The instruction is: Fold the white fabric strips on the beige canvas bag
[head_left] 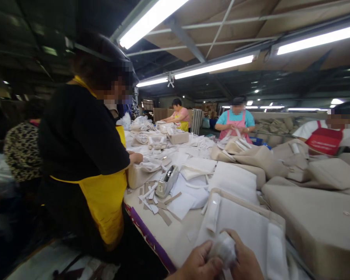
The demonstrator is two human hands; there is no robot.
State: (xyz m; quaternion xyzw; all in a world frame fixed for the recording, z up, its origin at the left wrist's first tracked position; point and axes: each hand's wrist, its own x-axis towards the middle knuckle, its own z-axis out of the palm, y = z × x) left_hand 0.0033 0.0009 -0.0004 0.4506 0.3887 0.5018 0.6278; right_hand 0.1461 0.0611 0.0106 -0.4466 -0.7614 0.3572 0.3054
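Observation:
My left hand [198, 263] and my right hand [245, 257] are closed together on a shiny, whitish wad [223, 249], perhaps plastic or tape; blur hides its exact kind. Beneath them lies a beige fabric piece with a white lining [241, 223], turned so the lining faces up. A rolled white strip [213, 212] lies along its left side, and a folded white flap [275, 252] runs along its right. Further off, a grey tape dispenser [167, 182] stands on the table among white sheets [189, 196] and cut strips [153, 200].
A person in a yellow apron [105, 206] works close on my left with a hand on a beige piece. Large beige fabric covers [317, 217] are heaped to the right. Other people in aprons [235, 122] stand around the cluttered table, whose purple edge [148, 239] runs at left.

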